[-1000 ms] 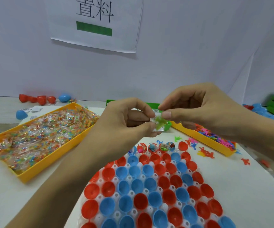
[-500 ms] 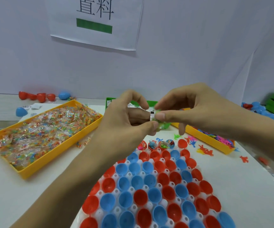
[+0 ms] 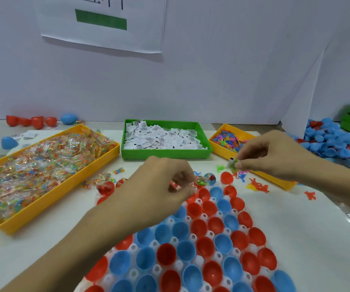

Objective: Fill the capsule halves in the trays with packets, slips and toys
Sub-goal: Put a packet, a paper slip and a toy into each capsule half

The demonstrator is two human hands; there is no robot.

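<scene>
A white tray [image 3: 199,238] of red and blue capsule halves [image 3: 222,242] fills the near middle. My left hand [image 3: 161,184] hovers over its far rows, fingers curled round a small packet [image 3: 175,185] of coloured candy. My right hand [image 3: 268,157] is to the right, above the tray's far right corner, pinching a folded white slip with a green toy [image 3: 233,164]. A few far-row halves [image 3: 208,179] hold contents.
A yellow tray of candy packets [image 3: 43,165] lies at the left, a green tray of white slips [image 3: 163,140] at the back middle, a yellow tray of small toys [image 3: 231,140] at the right. Loose toys [image 3: 258,186] dot the table. Spare capsule halves [image 3: 329,140] are heaped at the far right.
My hands have come apart and dropped from chest height. The left went down to the tray's far rows with a packet; the right moved right with the slip and green toy.
</scene>
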